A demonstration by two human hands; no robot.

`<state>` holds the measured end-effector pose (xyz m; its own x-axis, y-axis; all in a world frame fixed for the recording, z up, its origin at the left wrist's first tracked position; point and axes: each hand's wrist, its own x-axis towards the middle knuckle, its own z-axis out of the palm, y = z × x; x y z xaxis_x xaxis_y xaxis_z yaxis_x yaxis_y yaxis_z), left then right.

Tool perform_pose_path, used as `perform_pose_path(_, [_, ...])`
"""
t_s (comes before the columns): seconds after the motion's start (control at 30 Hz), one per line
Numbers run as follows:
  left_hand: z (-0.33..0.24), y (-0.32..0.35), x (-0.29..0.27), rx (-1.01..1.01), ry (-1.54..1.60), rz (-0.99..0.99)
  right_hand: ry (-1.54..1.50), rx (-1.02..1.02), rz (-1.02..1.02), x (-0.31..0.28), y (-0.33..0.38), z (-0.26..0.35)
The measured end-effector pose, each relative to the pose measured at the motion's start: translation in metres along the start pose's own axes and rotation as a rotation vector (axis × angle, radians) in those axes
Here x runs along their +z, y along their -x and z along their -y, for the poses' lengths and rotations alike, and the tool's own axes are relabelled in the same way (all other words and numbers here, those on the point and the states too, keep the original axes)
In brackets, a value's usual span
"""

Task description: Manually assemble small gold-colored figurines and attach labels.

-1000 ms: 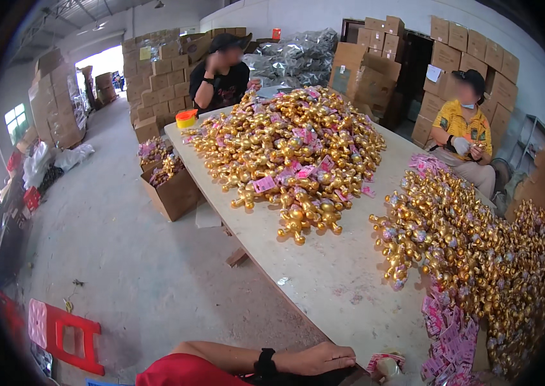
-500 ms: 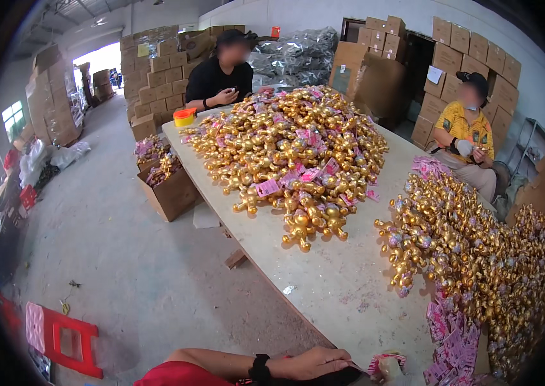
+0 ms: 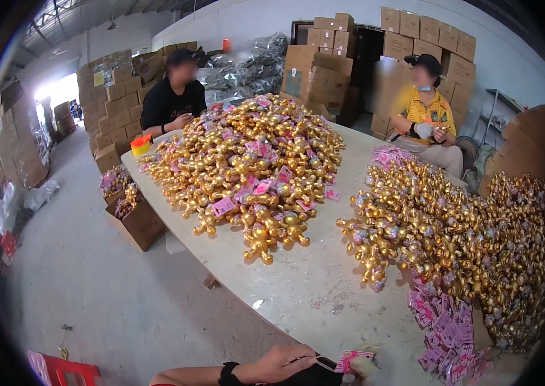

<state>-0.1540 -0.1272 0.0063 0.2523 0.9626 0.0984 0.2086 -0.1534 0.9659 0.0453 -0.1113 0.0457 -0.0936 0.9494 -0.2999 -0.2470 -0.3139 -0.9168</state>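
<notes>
My left hand (image 3: 280, 363), with a black band on the wrist, lies at the near edge of the pale table (image 3: 298, 289). Its fingers pinch a thin dark piece that leads to a small pink tag (image 3: 351, 359). A pale rounded shape (image 3: 366, 368) touches the tag's right side at the bottom edge. It may be my right hand in a glove, but too little of it shows to tell. A loose spread of pink tags (image 3: 446, 334) lies just to the right. Two big heaps of golden figure toys, one (image 3: 253, 161) in the middle and one (image 3: 465, 238) on the right, cover the table beyond.
A person in black (image 3: 174, 96) sits at the far end and a person in yellow (image 3: 425, 112) at the right side. An open carton of golden toys (image 3: 132, 212) stands on the floor left of the table. Stacked cartons (image 3: 414, 38) line the walls. A red stool (image 3: 60, 370) is at lower left.
My left hand has stayed at the table's near edge, shifting slightly right toward the pink tag. The person in black has lifted their head.
</notes>
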Motion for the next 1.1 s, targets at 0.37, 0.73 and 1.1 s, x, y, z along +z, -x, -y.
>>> perform_pose_path(0.37, [-0.012,-0.01,-0.014,0.05,-0.152,0.123,0.172,0.004,0.189,-0.03,0.002,-0.002])
perform_pose_path(0.73, [-0.032,-0.026,0.047,0.147,-0.175,0.417,0.932,-0.676,0.553,-0.038,0.017,-0.002])
perform_pose_path(1.1, [-0.011,-0.034,0.074,0.103,-0.182,0.424,0.872,-0.596,0.353,-0.056,0.022,-0.022])
